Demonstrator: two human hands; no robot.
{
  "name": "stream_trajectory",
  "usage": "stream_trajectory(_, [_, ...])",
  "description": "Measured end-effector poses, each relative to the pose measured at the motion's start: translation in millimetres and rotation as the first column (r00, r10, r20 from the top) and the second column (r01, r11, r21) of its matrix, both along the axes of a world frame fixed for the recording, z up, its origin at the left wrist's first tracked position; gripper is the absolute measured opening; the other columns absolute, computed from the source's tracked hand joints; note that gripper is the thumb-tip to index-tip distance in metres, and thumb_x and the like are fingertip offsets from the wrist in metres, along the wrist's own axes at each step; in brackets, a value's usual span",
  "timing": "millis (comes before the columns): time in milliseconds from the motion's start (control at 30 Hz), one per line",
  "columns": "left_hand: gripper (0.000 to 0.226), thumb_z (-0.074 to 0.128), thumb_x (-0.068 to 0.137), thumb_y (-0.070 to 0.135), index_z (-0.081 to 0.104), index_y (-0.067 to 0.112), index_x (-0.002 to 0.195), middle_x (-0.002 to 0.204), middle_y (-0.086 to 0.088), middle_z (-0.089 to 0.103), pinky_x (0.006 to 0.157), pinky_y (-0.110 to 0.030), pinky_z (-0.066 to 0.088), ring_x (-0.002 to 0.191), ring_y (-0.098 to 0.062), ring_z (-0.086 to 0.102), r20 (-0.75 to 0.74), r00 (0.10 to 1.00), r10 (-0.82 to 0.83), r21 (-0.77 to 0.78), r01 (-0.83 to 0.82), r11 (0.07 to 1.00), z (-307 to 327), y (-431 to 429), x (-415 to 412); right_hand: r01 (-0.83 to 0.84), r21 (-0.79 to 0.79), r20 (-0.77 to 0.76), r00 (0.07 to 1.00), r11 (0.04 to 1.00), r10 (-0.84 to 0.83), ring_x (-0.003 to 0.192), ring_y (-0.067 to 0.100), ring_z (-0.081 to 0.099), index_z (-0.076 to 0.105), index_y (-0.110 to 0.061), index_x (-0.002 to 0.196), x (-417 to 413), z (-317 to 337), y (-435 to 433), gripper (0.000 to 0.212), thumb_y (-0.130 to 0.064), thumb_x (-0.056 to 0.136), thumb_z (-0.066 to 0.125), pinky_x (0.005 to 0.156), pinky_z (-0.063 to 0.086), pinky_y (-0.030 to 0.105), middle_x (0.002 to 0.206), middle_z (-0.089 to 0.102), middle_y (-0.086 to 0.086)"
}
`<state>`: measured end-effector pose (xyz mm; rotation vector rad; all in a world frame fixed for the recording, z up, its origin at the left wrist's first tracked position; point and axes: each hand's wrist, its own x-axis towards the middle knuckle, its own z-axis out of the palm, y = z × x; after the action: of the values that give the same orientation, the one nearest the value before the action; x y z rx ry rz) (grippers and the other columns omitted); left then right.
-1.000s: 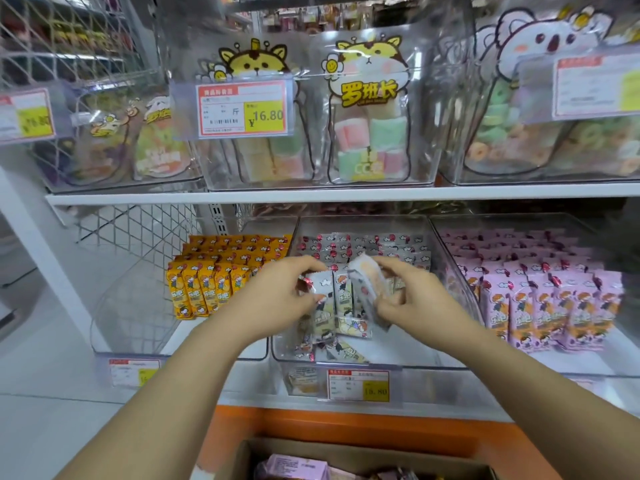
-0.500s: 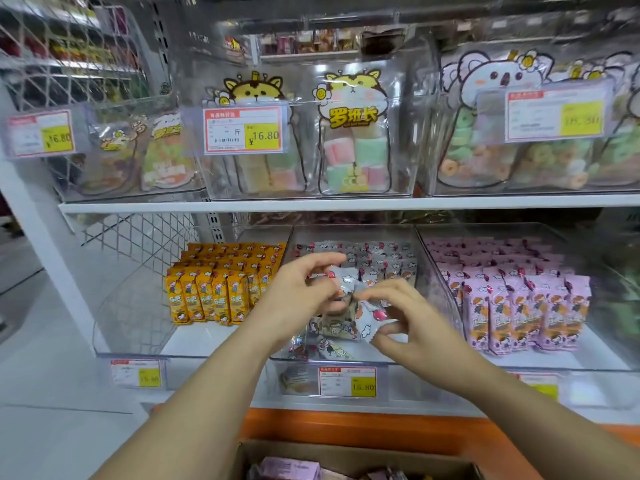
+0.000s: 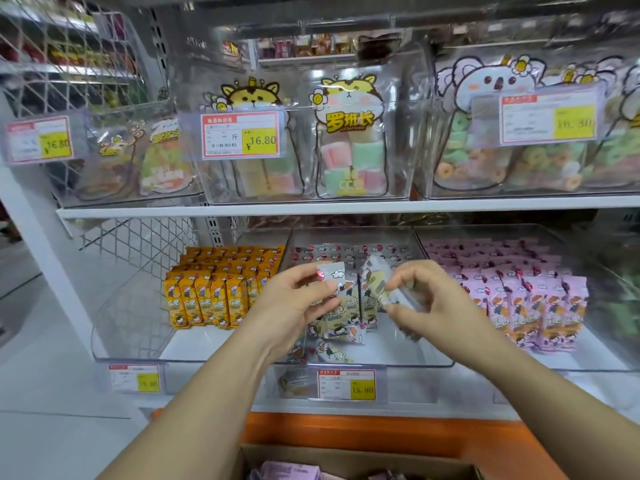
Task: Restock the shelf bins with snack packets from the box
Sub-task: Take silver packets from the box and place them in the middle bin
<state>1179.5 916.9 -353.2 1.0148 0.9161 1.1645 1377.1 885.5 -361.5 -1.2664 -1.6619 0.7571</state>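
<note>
Both hands are over the middle clear bin (image 3: pixel 408 364) on the lower shelf, which holds white-grey snack packets (image 3: pixel 341 252) in rows at the back. My left hand (image 3: pixel 294 306) pinches the top of one white-grey packet (image 3: pixel 330 273), holding it upright. My right hand (image 3: pixel 429 299) pinches another white-grey packet (image 3: pixel 375 282), tilted. A few loose packets (image 3: pixel 341 329) lie below them at the bin's front. The cardboard box (image 3: pixel 353 460) sits at the bottom edge with purple packets (image 3: pixel 289 471) inside.
An orange-packet bin (image 3: pixel 211 292) stands on the left and a purple-packet bin (image 3: pixel 526 296) on the right. The shelf board (image 3: pixel 346 206) above carries clear bins of candy bags. Price tags (image 3: pixel 346 384) hang on the bin fronts.
My hands have moved apart a little. Each now holds its own packet higher above the bin's front, where earlier they worked together on the packets lower down.
</note>
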Motion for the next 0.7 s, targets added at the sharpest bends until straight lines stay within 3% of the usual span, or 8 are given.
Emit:
stream_trajectory(100, [0.031,0.060,0.083,-0.011,0.062,0.005,0.109,0.093,-0.007,0.061,0.062,-0.018,0.056,0.078,-0.017,0.067,-0.011,1.000,0.016,0.002,-0.016,1.000,-0.6,5.3,-1.9,0.069,0.156,0.289,0.951,0.985,-0.112,0.090,0.009,0.056,0.052,-0.033,0.100,19.8,12.8,8.5,0.043,-0.007,0.074,0.074,0.071,0.045,0.007,0.106,0.047,-0.009])
stream_trajectory(167, [0.027,0.060,0.084,-0.009,0.061,0.007,0.107,0.094,-0.006,0.060,0.062,-0.018,0.056,0.077,-0.015,0.067,-0.018,0.999,0.031,0.019,-0.031,0.999,0.3,10.8,2.5,0.121,0.194,0.340,0.923,0.974,-0.182,0.095,0.008,0.055,0.053,-0.028,0.111,30.3,18.0,14.3,0.049,-0.006,0.072,0.073,0.075,0.038,0.002,0.106,0.054,-0.006])
stream_trajectory(233, [0.033,0.063,0.084,-0.003,0.057,0.007,0.115,0.099,-0.006,0.059,0.063,-0.019,0.056,0.079,-0.012,0.065,-0.063,0.998,0.028,0.058,-0.024,0.998,0.0,18.9,11.0,0.156,0.200,0.342,0.914,0.967,-0.218,0.088,0.011,0.060,0.055,-0.026,0.113,37.9,20.1,18.7,0.048,-0.005,0.074,0.071,0.072,0.039,0.003,0.102,0.061,-0.009])
stream_trajectory(300, [0.034,0.066,0.085,0.004,0.056,0.010,0.117,0.100,-0.003,0.060,0.064,-0.019,0.056,0.078,-0.008,0.064,-0.212,0.977,0.028,0.138,0.001,0.990,-3.1,28.4,22.2,0.169,0.187,0.370,0.901,0.968,-0.229,0.076,0.017,0.062,0.054,-0.029,0.113,41.2,19.1,24.2,0.046,-0.007,0.077,0.071,0.066,0.041,0.007,0.102,0.062,-0.012])
stream_trajectory(367, [0.030,0.069,0.085,0.012,0.058,0.012,0.112,0.096,0.000,0.064,0.063,-0.013,0.053,0.073,-0.003,0.063,-0.428,0.901,0.064,0.248,0.049,0.968,-8.3,38.3,34.8,0.173,0.180,0.440,0.866,0.968,-0.237,0.081,0.017,0.061,0.056,-0.025,0.117,41.7,15.3,32.7,0.045,-0.012,0.077,0.073,0.066,0.037,0.009,0.107,0.059,-0.007])
stream_trajectory(433, [0.030,0.073,0.083,0.022,0.057,0.021,0.109,0.092,0.004,0.067,0.062,-0.006,0.046,0.075,0.000,0.062,-0.587,0.802,0.107,0.318,0.107,0.942,-14.0,48.5,46.5,0.166,0.171,0.530,0.816,0.971,-0.232,0.104,0.018,0.054,0.055,-0.022,0.123,41.1,9.8,44.2,0.050,-0.016,0.078,0.075,0.081,0.034,0.014,0.115,0.056,0.001])
stream_trajectory(600, [0.027,0.074,0.081,0.032,0.057,0.023,0.100,0.090,0.007,0.066,0.061,-0.004,0.041,0.085,-0.004,0.063,-0.723,0.677,0.135,0.361,0.204,0.910,-24.9,77.0,66.0,0.154,0.122,0.657,0.728,0.981,-0.196,0.110,0.022,0.057,0.052,-0.020,0.129,41.7,4.1,71.2,0.052,-0.014,0.080,0.070,0.090,0.045,0.028,0.121,0.062,0.006])
stream_trajectory(700, [0.027,0.073,0.081,0.034,0.054,0.023,0.096,0.088,0.008,0.062,0.060,-0.009,0.041,0.082,-0.006,0.060,-0.782,0.602,0.163,0.366,0.232,0.901,-30.9,93.1,76.8,0.145,0.081,0.722,0.674,0.986,-0.158,0.104,0.024,0.059,0.048,-0.024,0.129,41.8,1.4,86.8,0.050,-0.015,0.083,0.066,0.081,0.047,0.029,0.108,0.062,0.002])
